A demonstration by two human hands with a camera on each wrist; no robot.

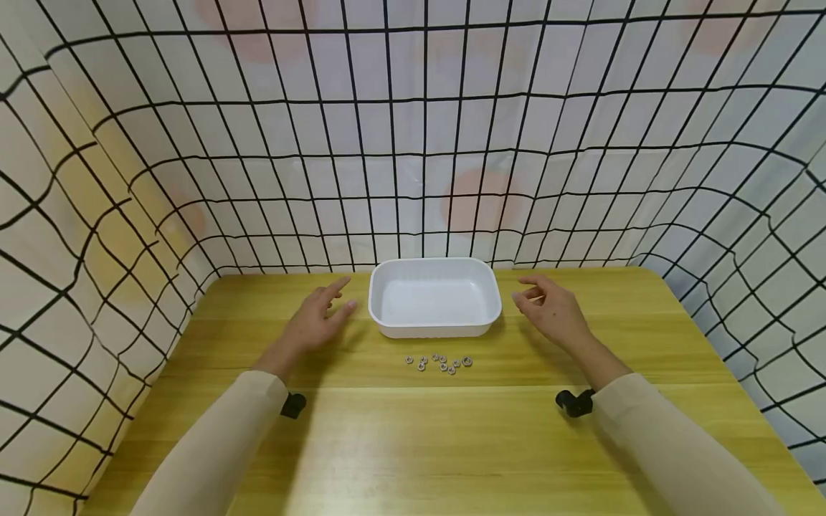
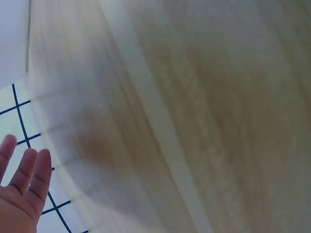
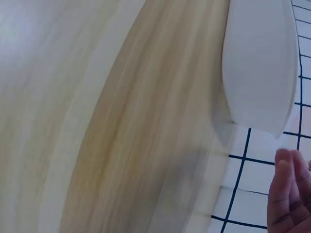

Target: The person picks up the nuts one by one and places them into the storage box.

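A white rectangular basin (image 1: 435,331) stands near the table's back edge, between the two hands. In front of it lie several small metal nuts (image 1: 443,366) in a loose cluster. My left hand (image 1: 315,320) hovers left of the basin, fingers extended, holding nothing. To the right of the basin is my right hand (image 1: 552,309), fingers loosely bent and holding nothing. In the left wrist view the left hand's fingers (image 2: 39,179) are straight and spread. The right wrist view has the basin's side wall (image 3: 260,63) above the right hand's fingers (image 3: 284,189).
The wooden table (image 1: 413,444) has a strip seam running across it. A white cloth with a black grid (image 1: 400,129) hangs behind and at both sides. A small black wrist camera (image 1: 293,405) sits at the left cuff, another black camera (image 1: 574,403) at the right cuff.
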